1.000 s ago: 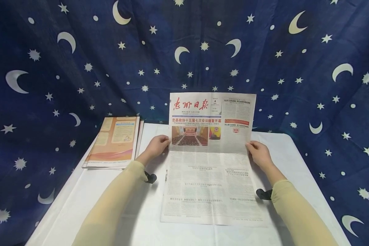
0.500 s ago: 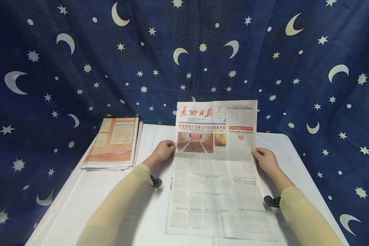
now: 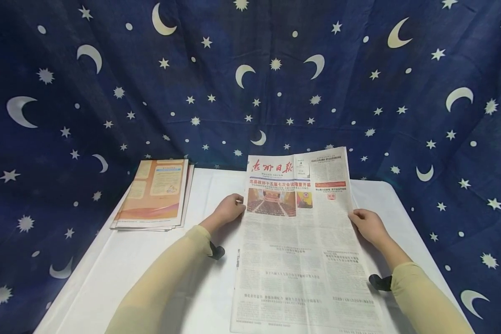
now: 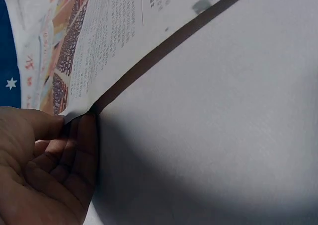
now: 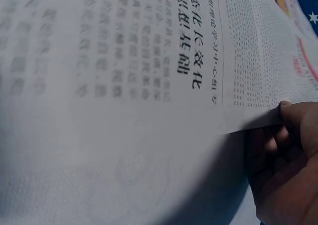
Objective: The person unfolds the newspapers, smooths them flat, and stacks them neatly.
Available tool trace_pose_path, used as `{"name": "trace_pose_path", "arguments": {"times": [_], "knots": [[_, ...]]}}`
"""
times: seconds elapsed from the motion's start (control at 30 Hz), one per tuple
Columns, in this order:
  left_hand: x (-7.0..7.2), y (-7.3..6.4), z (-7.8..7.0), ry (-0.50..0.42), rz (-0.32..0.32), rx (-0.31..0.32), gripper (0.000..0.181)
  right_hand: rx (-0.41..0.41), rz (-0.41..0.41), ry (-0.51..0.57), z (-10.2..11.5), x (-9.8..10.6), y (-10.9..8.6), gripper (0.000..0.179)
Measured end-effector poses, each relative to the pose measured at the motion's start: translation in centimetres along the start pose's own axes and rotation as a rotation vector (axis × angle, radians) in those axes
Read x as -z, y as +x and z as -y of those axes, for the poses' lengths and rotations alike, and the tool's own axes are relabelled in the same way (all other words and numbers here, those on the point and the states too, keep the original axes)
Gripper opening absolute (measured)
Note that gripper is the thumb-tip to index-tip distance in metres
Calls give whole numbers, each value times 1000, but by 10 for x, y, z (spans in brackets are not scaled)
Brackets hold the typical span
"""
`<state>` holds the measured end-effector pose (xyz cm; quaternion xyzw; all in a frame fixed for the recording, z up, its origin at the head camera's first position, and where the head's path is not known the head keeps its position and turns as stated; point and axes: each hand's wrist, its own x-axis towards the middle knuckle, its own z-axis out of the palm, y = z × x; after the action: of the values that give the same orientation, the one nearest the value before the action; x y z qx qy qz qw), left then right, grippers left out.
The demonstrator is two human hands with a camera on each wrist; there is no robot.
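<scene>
An unfolded newspaper [image 3: 292,241] with a red masthead and a colour photo spreads over the right middle of the table, its top part lifted and tilted up at the back. My left hand [image 3: 229,208] pinches its left edge between thumb and fingers, seen closely in the left wrist view. On the opposite edge, my right hand [image 3: 369,226] pinches the paper at nearly the same height. In the right wrist view the thumb lies over the sheet and the fingers curl beneath it. The newspaper's near end reaches the bottom of the head view.
A stack of folded newspapers [image 3: 152,195] with an orange top page lies at the table's left back. White cloth covers the table [image 3: 208,297]. Behind it hangs a dark blue curtain [image 3: 217,83] with moons and stars.
Both hands have drawn the newspaper toward me and slightly right. Its top edge is lower, and its upper part leans less upright. The stack on the left stays put.
</scene>
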<state>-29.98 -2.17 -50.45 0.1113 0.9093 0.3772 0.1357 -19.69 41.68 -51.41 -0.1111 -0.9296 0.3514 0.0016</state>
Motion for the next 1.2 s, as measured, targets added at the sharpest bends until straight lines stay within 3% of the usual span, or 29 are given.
{"name": "trace_pose_path", "arguments": {"times": [0.43,0.63,0.77,0.9,1.0,1.1,1.2], "knots": [[-8,-2,-12,158,-4,-3,50,-44,18,-47,1,3,-4,36],[-14,-5,-14,213,-2,-32,59,-71,4,-69,-1,3,-4,38],[-18,-11,-14,301,9,-102,69,-81,-4,-62,0,1,-4,38],[-19,-17,-12,435,45,-243,74,-87,-7,-54,1,0,-5,39],[-18,-20,-8,489,114,-339,78,-101,-3,-51,-1,0,-4,41],[-17,-23,-4,489,183,-372,82,-118,5,-39,-3,1,-3,44],[-17,-25,-1,499,211,-364,87,-129,17,-13,-6,1,-2,46]]}}
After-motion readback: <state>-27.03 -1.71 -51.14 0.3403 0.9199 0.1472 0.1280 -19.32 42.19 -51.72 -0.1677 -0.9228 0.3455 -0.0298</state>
